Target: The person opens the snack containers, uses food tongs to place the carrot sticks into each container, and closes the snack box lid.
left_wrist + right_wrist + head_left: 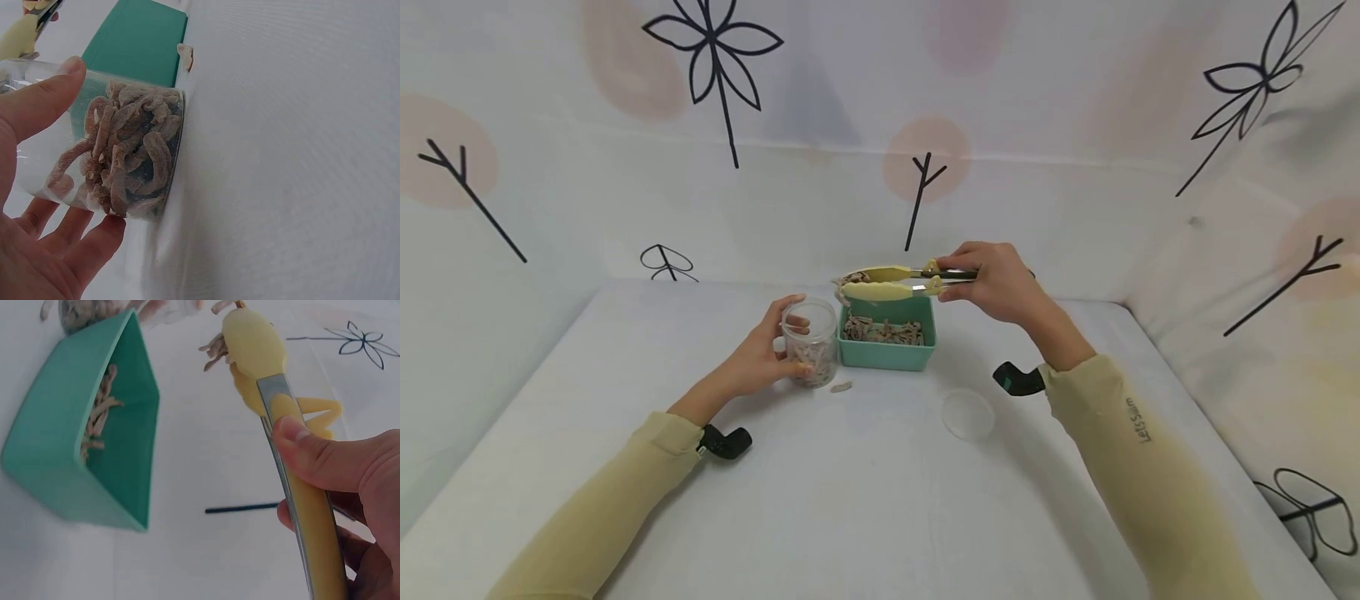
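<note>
tongs [882, 291] pinching strips [216, 351], jar [811, 343] (part-filled), green box [886, 357]

Clear jar [820, 344], part-filled, upright beside teal box [886, 357] — yellow tongs [891, 292] above, clasping strips [854, 277].

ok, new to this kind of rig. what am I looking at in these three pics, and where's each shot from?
There's no robot: a person is working with two bare hands. The wide picture is taken from the head, looking forward and down; the other two from the left and right wrists, each close to its own hand's work.

The left hand grips a clear jar partly filled with brownish strips. The right hand holds yellow-tipped tongs, with more strips in their tips. On the white surface are a teal box holding strips, a stray strip and a clear round disc, possibly a lid.
</note>
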The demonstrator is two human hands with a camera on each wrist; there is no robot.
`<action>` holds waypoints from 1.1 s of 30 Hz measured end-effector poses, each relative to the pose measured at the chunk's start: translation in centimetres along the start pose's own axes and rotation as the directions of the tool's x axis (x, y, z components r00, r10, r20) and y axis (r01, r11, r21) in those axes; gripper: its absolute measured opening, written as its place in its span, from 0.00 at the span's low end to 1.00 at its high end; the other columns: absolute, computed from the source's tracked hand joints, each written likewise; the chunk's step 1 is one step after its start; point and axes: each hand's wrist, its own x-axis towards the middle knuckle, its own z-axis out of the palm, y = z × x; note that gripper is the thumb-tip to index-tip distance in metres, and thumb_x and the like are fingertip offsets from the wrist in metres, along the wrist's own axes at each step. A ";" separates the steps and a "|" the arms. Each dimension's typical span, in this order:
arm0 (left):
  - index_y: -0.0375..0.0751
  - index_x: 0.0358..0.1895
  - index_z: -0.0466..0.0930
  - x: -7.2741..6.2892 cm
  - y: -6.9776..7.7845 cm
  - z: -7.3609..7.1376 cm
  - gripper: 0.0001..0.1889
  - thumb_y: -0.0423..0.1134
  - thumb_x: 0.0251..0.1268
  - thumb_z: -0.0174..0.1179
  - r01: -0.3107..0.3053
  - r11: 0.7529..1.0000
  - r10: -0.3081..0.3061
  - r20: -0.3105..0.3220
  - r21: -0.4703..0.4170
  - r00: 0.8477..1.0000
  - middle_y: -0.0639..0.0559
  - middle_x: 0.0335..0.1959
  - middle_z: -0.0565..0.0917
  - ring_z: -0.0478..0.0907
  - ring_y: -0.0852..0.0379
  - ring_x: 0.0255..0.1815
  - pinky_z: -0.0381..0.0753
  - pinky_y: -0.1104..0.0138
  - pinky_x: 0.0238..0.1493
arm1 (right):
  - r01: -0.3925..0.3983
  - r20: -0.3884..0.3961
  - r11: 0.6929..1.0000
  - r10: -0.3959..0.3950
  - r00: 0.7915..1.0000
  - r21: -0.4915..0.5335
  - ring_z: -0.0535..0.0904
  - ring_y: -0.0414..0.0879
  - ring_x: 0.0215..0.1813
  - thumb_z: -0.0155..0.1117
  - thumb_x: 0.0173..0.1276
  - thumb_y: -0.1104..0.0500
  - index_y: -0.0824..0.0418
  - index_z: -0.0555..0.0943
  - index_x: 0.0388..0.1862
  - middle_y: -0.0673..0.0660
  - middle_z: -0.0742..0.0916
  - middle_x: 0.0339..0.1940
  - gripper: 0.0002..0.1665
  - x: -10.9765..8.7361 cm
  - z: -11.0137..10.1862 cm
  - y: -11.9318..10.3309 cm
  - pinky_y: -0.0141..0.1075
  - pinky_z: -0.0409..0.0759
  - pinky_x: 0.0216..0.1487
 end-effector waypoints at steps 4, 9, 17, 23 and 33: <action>0.55 0.77 0.44 0.0 0.1 0.0 0.55 0.30 0.53 0.75 0.005 1.000 -0.005 0.003 0.002 1.000 0.34 0.65 0.69 0.68 0.36 0.67 0.77 0.43 0.56 | 0.011 0.005 0.998 -0.011 1.000 0.061 0.81 0.47 0.44 0.78 0.59 0.59 0.63 0.82 0.60 0.55 0.85 0.48 0.29 0.5 1.0 -1.0 0.41 0.80 0.41; 0.52 0.77 0.43 -0.1 0.1 0.1 0.55 0.30 0.54 0.75 0.006 1.000 -0.006 0.002 0.017 1.000 0.34 0.65 0.69 0.68 0.35 0.67 0.77 0.43 0.56 | 0.041 0.014 0.991 -0.044 0.999 0.129 0.82 0.47 0.46 0.78 0.58 0.58 0.63 0.83 0.60 0.55 0.86 0.48 0.30 1.2 2.8 -1.7 0.41 0.82 0.44; 0.53 0.75 0.45 0.1 0.1 0.0 0.53 0.33 0.54 0.76 0.056 0.998 -0.056 0.002 0.014 0.998 0.39 0.67 0.68 0.67 0.38 0.68 0.76 0.43 0.58 | 0.024 0.053 0.982 -0.035 0.998 0.190 0.81 0.48 0.47 0.78 0.59 0.58 0.62 0.82 0.60 0.55 0.85 0.49 0.30 1.4 4.7 -2.1 0.42 0.81 0.47; 0.55 0.77 0.44 0.1 0.2 0.0 0.55 0.33 0.53 0.76 0.066 0.998 -0.066 0.008 0.010 0.998 0.42 0.71 0.64 0.65 0.37 0.70 0.76 0.44 0.58 | 0.029 0.076 0.989 -0.040 0.996 0.147 0.81 0.48 0.48 0.78 0.60 0.58 0.63 0.82 0.60 0.54 0.86 0.49 0.29 1.3 4.8 -1.7 0.42 0.81 0.46; 0.58 0.77 0.44 0.2 0.1 0.0 0.56 0.34 0.53 0.77 0.057 0.998 -0.057 0.007 0.029 0.998 0.42 0.71 0.64 0.66 0.38 0.69 0.76 0.44 0.58 | -0.006 0.131 0.993 -0.009 0.991 0.119 0.80 0.49 0.50 0.77 0.60 0.60 0.63 0.80 0.62 0.56 0.85 0.51 0.31 1.4 3.5 -2.7 0.44 0.81 0.51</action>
